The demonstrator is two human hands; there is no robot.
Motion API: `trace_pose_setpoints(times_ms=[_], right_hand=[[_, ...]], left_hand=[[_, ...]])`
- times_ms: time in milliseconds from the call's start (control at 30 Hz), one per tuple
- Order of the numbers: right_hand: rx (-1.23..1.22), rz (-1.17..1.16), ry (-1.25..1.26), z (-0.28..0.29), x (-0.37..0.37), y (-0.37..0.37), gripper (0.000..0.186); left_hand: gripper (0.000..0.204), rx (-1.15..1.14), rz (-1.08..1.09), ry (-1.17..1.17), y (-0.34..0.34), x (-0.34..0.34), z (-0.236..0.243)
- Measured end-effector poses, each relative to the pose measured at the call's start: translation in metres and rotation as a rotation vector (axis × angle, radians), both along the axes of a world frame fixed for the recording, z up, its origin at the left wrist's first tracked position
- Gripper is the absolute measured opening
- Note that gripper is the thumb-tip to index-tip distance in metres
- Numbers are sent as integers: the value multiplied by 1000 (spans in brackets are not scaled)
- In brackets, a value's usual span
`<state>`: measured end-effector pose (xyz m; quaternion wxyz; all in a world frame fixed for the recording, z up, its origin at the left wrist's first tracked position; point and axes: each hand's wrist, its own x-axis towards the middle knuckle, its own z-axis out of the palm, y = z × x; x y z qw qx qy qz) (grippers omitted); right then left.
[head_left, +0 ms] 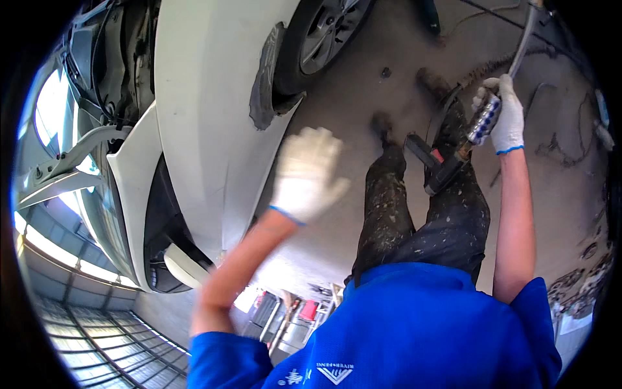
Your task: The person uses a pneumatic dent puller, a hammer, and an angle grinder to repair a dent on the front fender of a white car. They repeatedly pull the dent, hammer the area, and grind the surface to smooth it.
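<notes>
My left hand (308, 170), in a white knit glove, is open with its fingers stretched. It is in front of the lower edge of a white car panel (207, 117); I cannot tell whether it touches. A rough grey patch (262, 87) borders the wheel arch above that hand. On the right, my gloved right hand (508, 120) is closed round the silver, blue-dotted grip of a hand-held tool (447, 170) with a dark block-like head. The head is in front of my legs. A pale hose (525, 45) leads away from beyond that hand.
A wheel (324, 39) with a silver rim is at the top. At left, parts of the car's body stand open, with a dark cavity (123, 58) behind them. Cables (492, 65) lie on the grey floor (402, 91). Tools and a red item (309, 310) are behind me.
</notes>
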<state>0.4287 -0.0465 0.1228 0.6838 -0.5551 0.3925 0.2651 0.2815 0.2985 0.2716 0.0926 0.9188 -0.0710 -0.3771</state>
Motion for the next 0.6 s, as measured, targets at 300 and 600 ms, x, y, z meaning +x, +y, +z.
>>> trace_pose_setpoints(times_ms=[300, 600], right_hand=[[107, -128, -58, -76, -33, -66, 42], [66, -108, 23, -70, -40, -62, 43]], left_hand=[[103, 546, -975, 104, 101, 97, 7], [104, 541, -982, 105, 107, 104, 5]])
